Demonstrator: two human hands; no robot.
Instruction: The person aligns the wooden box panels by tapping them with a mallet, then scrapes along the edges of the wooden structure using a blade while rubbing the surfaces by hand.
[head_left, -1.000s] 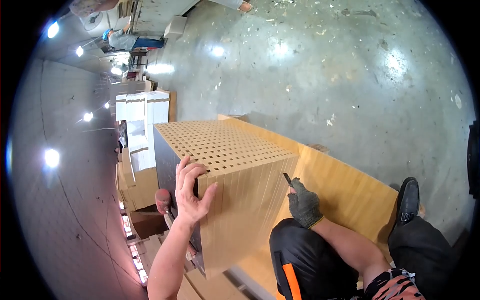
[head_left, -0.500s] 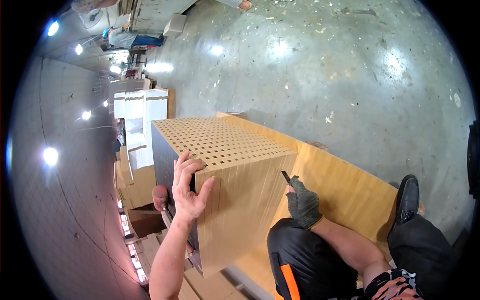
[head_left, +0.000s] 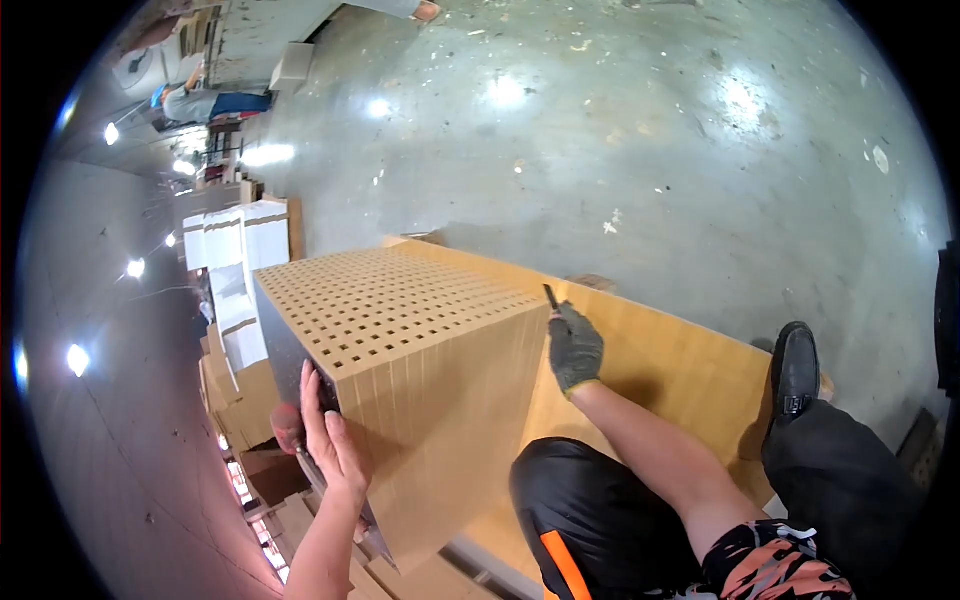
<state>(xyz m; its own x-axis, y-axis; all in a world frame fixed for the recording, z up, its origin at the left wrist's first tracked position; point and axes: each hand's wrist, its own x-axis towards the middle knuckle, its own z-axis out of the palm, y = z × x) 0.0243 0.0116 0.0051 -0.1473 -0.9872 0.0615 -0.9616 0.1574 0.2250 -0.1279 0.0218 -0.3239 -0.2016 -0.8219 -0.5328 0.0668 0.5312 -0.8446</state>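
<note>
A stack of tan boards [head_left: 440,400] stands at the centre, its top face dotted with rows of small square holes and its left face dark. My left hand [head_left: 335,440], bare, lies against the near left corner of the stack with its fingers stretched along the dark side. In a grey knitted glove, my right hand [head_left: 575,345] is closed round a small dark tool [head_left: 549,296], whose tip points up beside the stack's right corner. Behind that hand runs a yellow wood-grain panel [head_left: 670,350], which also extends under the stack.
A red-headed tool [head_left: 288,428] is left of the stack. White stacked boards [head_left: 225,245] and cardboard [head_left: 235,395] stand farther left. A person [head_left: 195,103] is at the upper left. My shoe [head_left: 795,370] is by the panel's right end.
My left hand has slid from the top edge down onto the stack's left side. My right hand has moved up along the stack's right edge with the tool. The camera view has shifted.
</note>
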